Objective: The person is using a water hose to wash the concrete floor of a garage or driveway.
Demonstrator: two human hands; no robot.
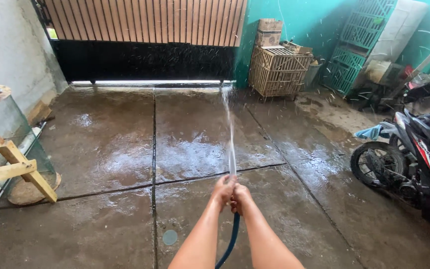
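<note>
wet concrete floor (100,149); both arms outstretched; left hand (223,191), right hand (241,197) clasp hose (229,244)

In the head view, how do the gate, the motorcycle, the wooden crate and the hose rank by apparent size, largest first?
1. Gate
2. Motorcycle, partly cut off by the frame edge and nearer the camera, so its rank is unsure
3. Wooden crate
4. Hose, only a short piece visible

This was the walled front yard or carport of a home: a wet concrete floor (125,149) ran up to a slatted sliding gate (145,40), a motorcycle (414,159) stood parked (right side), and a bamboo cage (277,69) and green crates (357,45) were stacked against the teal wall (304,20).
</note>
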